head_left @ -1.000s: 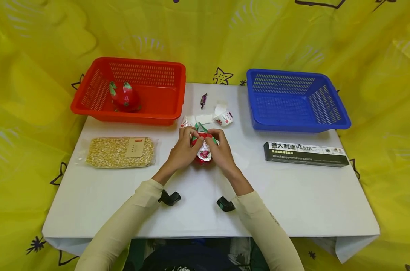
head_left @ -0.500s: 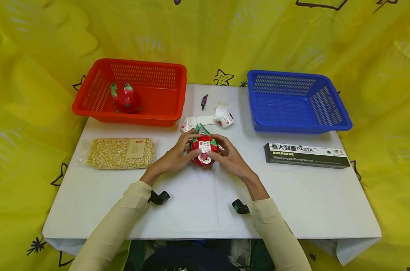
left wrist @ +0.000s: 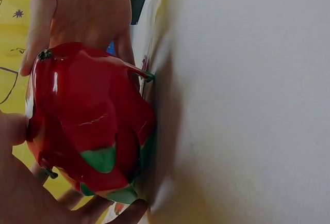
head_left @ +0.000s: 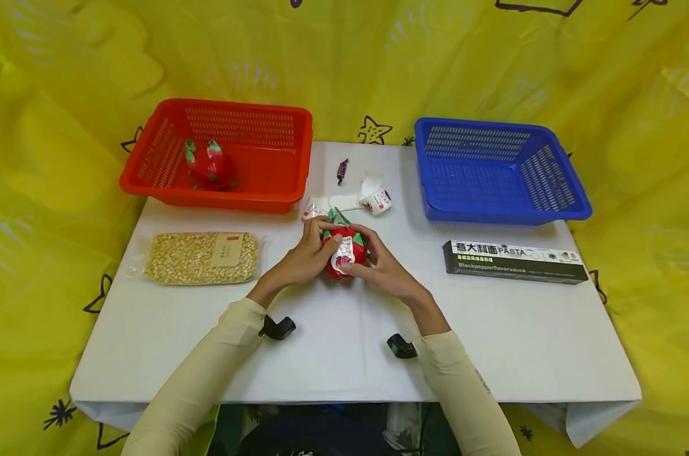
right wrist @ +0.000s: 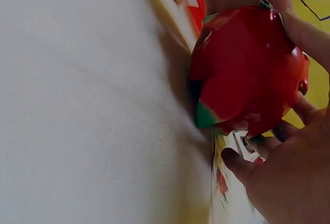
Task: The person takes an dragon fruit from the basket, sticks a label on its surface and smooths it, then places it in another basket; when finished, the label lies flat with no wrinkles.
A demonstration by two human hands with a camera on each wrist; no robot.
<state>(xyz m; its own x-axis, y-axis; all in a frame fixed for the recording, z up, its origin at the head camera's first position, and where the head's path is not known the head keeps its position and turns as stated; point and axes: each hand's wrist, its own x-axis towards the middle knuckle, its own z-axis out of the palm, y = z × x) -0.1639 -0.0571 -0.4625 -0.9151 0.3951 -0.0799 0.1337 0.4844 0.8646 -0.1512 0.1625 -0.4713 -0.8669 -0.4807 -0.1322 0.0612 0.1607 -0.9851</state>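
A red toy dragon fruit with green tips stands on the table between both hands. A white label with a printed fruit sticks to its near side. From the left, the left hand holds the fruit, its thumb on the label's upper part. The right hand holds the other side, its thumb near the label's lower edge. Both wrist views show the fruit's glossy red skin, with fingers curved about it. Just behind lie a strip of label backing and a roll of labels.
A red basket at the back left contains another dragon fruit. At the back right stands a blue basket. A bag of corn kernels lies left, a pasta box right, and a purple-wrapped candy behind.
The hands first spread apart, uncovering more of the fruit and label. Since then the left hand has moved slightly inward, its thumb shifting up, while the right thumb has slid lower on the label.
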